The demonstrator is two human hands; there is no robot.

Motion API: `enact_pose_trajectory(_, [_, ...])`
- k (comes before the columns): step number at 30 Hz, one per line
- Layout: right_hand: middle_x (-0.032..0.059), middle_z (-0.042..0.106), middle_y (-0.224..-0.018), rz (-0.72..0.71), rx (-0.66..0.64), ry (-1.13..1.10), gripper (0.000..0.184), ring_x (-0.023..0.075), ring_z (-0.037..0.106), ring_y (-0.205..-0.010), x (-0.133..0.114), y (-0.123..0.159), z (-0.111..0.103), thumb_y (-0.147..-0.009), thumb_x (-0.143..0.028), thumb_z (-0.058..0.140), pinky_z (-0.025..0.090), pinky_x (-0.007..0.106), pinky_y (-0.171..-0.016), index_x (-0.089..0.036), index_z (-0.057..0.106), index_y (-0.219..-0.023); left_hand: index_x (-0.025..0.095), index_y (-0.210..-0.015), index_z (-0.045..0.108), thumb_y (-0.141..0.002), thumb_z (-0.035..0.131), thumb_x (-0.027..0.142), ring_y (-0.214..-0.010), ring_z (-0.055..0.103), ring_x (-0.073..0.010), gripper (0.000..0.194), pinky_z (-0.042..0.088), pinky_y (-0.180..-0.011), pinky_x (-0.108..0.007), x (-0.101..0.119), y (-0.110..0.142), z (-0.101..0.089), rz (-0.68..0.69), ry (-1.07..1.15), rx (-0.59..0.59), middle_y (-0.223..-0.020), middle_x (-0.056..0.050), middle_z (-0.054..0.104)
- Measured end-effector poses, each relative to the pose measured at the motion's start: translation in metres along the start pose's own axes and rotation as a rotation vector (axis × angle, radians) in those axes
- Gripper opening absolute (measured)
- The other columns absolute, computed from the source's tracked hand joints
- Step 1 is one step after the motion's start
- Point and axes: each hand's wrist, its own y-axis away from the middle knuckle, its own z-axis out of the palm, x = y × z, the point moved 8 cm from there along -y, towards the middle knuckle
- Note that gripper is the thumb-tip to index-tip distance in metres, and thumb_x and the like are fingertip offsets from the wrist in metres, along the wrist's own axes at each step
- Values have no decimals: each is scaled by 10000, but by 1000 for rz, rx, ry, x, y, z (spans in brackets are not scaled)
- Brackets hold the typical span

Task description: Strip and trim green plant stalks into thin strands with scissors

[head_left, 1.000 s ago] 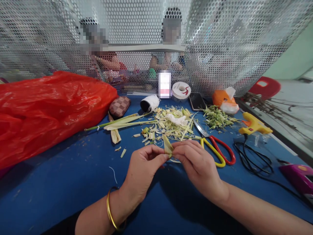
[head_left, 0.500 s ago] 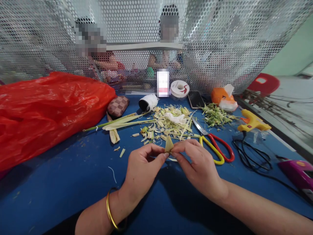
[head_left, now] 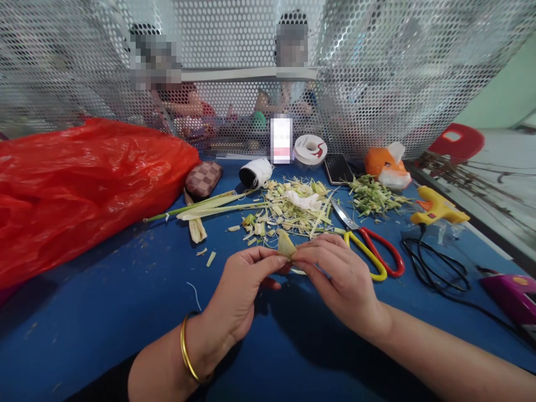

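Between my two hands, low over the blue table, is a small pale yellow-green piece of leaf or husk, folded to a point at the top. My left hand pinches its base between thumb and forefinger; a gold bangle circles that wrist. From the other side my right hand pinches the same base with its fingertips. Just beyond lies a heap of pale plant trimmings with a white scrap on top. Scissors with one red and one yellow handle lie by my right hand.
A red plastic bag fills the left side. Long stalks, a checkered pouch, a white thread cone, a ribbon spool and a phone lie behind. At right are a yellow glue gun and its cord.
The folded piece has tilted to the left in my fingertips. My left hand has turned, with its lower fingers now showing beneath. The view has shifted slightly.
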Motion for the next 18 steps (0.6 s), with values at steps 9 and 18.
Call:
enact_pose_trajectory(9, [29,683,-839,65,4,-37,145,164,632,-825,1,2,1,-877,-71,510,452,323,-776,-204,565,-871,159,-641,610,-651,725,196,-624,512,-99,121,447,-586,-213,4,0,0,129,-29,10,-653,25,580])
enact_pose_trajectory(18, [30,663,-854,187,34,-135,119,163,636,-802,8,5,-1,-861,-103,526,492,291,-726,-213,564,-881,179,-651,626,-637,744,198,-640,547,-116,121,436,-623,-223,19,4,-3,353,-172,58,-651,27,617])
